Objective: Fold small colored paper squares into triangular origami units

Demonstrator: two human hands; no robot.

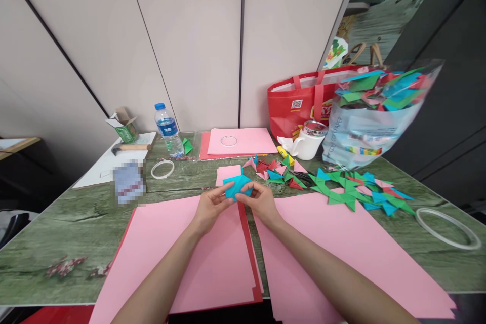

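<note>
A folded piece of blue paper [236, 186] is held up between my two hands, above the gap between two stacks of pink sheets. My left hand [212, 206] pinches its left side with thumb and fingers. On its right side, my right hand [262, 202] grips it, the thumb lying across the lower edge. A small pink paper piece [227, 173] lies just behind the blue one, partly covered by it. Under my forearms are the left pink stack [216, 273], with red sheets showing at its edge, and the right pink stack [341, 243].
Folded paper pieces [341, 187] in several colours lie at the right, before a plastic bag [372, 134] full of more. Behind stand a white mug [308, 144] and a red bag [290, 111]. At the left are a water bottle [167, 131], a hammer [131, 147] and a white ring [162, 169].
</note>
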